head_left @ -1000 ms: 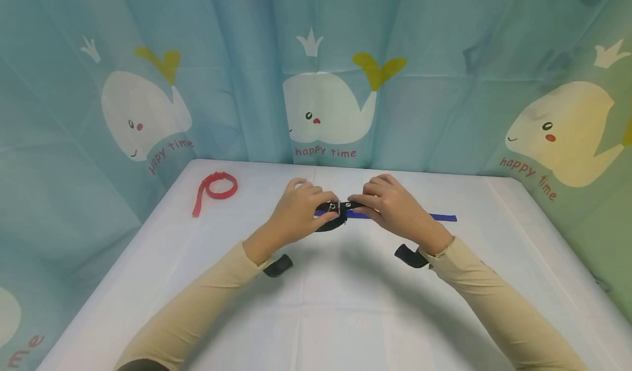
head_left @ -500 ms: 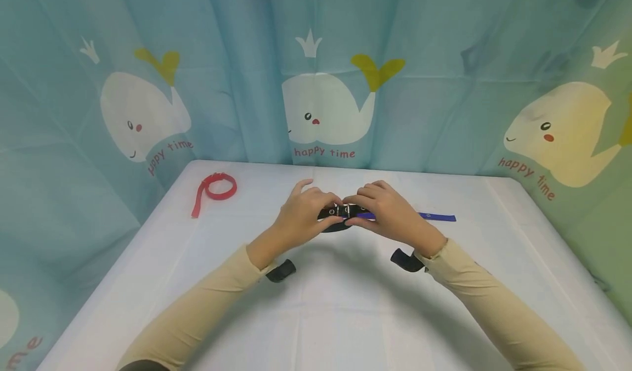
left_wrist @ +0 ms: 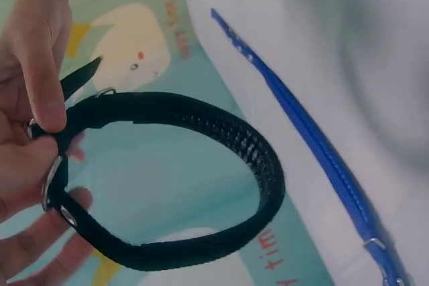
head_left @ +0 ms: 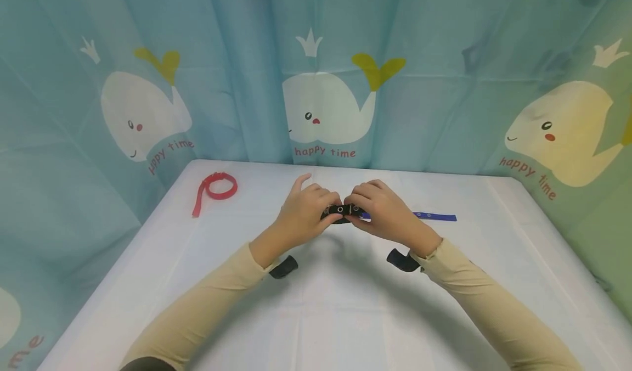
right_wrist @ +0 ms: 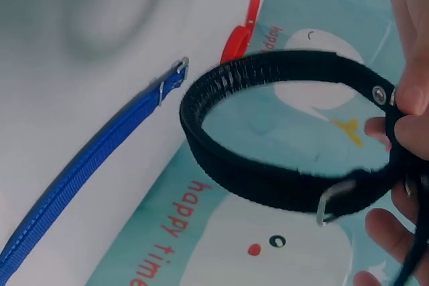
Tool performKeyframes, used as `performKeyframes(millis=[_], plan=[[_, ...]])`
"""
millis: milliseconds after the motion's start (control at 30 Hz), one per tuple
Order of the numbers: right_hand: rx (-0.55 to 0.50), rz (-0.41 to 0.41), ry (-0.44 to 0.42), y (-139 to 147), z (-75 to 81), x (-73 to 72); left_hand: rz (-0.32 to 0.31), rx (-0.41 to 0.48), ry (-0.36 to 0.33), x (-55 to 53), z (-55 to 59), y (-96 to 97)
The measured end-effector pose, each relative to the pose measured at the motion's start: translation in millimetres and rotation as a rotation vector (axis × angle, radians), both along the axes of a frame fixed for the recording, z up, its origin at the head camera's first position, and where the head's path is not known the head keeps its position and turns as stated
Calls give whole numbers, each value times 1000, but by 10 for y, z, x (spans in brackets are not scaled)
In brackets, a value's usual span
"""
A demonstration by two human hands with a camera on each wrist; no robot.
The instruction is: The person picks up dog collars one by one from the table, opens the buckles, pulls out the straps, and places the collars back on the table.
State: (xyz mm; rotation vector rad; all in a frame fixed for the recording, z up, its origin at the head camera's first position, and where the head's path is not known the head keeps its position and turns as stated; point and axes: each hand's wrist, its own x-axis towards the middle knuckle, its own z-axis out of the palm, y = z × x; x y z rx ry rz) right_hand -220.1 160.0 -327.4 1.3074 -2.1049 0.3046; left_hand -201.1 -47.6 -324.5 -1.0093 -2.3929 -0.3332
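A black collar [head_left: 339, 210] is held up over the table, bent into a loop with its lined inner side showing in both wrist views. My left hand [head_left: 306, 211] pinches it on one side of the metal buckle [left_wrist: 52, 182], little finger raised. From the other side my right hand [head_left: 382, 211] pinches the strap at the buckle, thumb and fingertips close to the left ones. The pointed strap end [left_wrist: 84, 77] sticks out past the fingers in the left wrist view. Metal eyelets [right_wrist: 379, 94] and a D-ring [right_wrist: 332, 202] show on the band. Fingertips partly hide the buckle.
Behind the hands a blue collar [head_left: 439, 217] lies stretched out on the white table [head_left: 336, 316]. A red collar [head_left: 222, 195], coiled with one end trailing, lies at the back left. A whale-print curtain [head_left: 237, 85] hangs behind the table's far edge.
My right hand has moved left, its fingertips now against the left hand's at the buckle. The strap end was drawn along through the buckle. The blue and red collars stayed put.
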Motion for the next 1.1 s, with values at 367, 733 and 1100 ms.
performKeyframes(millis=[367, 733, 1100], plan=[[-24, 15, -4, 16, 13, 4, -27, 2, 68, 12, 1, -42], [-46, 17, -6, -8, -9, 19, -47, 24, 170, -11, -45, -15], [-78, 19, 11, -23, -16, 43, -32, -23, 183, 3, -13, 2]])
